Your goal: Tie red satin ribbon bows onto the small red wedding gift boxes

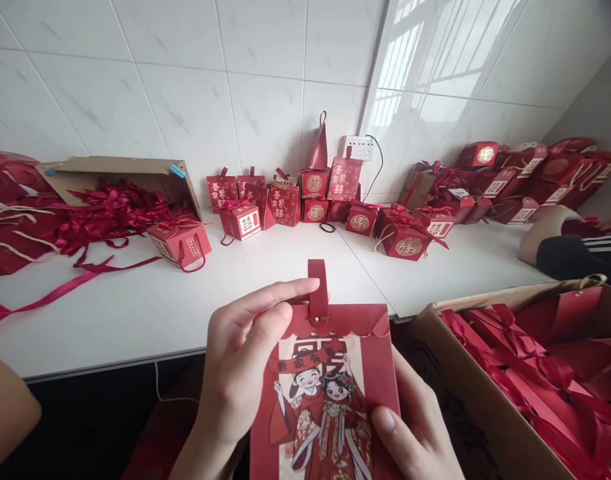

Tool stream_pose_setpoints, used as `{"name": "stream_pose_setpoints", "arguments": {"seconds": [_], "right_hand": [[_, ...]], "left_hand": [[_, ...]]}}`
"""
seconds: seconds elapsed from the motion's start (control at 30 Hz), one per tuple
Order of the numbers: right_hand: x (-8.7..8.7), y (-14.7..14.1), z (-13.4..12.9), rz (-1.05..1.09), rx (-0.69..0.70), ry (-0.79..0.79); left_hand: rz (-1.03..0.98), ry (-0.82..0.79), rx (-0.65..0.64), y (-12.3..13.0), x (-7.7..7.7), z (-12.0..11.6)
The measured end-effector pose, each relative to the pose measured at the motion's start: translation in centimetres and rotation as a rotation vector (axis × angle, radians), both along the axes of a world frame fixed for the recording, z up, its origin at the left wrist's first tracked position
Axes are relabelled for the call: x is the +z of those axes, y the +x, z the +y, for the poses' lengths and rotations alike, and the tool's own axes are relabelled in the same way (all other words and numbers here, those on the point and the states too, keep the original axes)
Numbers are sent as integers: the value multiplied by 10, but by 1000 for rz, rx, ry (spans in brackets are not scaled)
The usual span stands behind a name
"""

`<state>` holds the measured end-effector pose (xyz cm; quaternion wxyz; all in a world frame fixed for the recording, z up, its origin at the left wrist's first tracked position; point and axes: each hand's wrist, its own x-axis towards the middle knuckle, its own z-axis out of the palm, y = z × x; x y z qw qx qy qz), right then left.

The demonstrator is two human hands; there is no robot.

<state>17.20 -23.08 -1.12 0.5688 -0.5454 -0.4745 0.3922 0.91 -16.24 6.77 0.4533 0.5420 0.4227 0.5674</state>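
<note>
Close to the camera is a red paper gift box printed with a cartoon couple in traditional wedding dress. Its scalloped top flap is folded over the front, and a red strap handle sticks up from it. My left hand grips the upper left corner, thumb on the flap and index finger stretched against the strap. Around the lower right side my right hand is wrapped, its thumb on the front face. The backs of both hands' grips are hidden behind the box.
A cardboard box of red ribbons lies on the white table at left. Several finished red boxes stand along the wall. At right are a carton full of red boxes and another person's arm.
</note>
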Motion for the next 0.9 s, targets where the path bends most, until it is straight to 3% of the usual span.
{"name": "stream_pose_setpoints", "arguments": {"seconds": [0.17,0.27,0.33,0.47,0.53,0.6,0.7,0.9], "right_hand": [[-4,9,30,175,78,33],[-4,13,57,499,-142,49],[-3,15,71,681,-257,101],[-10,15,78,875,-175,124],[-20,15,76,901,-103,136],[-31,15,73,868,-34,159],[-41,18,71,796,19,181],[-40,25,69,716,-24,210]], "left_hand": [[-142,10,-87,-5,-11,24],[-198,14,-32,-3,-30,37],[-124,-40,-69,6,-46,38],[88,-102,-267,39,-72,26],[142,-27,-263,54,-78,20],[183,104,-179,64,-80,18],[198,296,-105,65,-81,20],[111,359,-242,46,-89,18]]}}
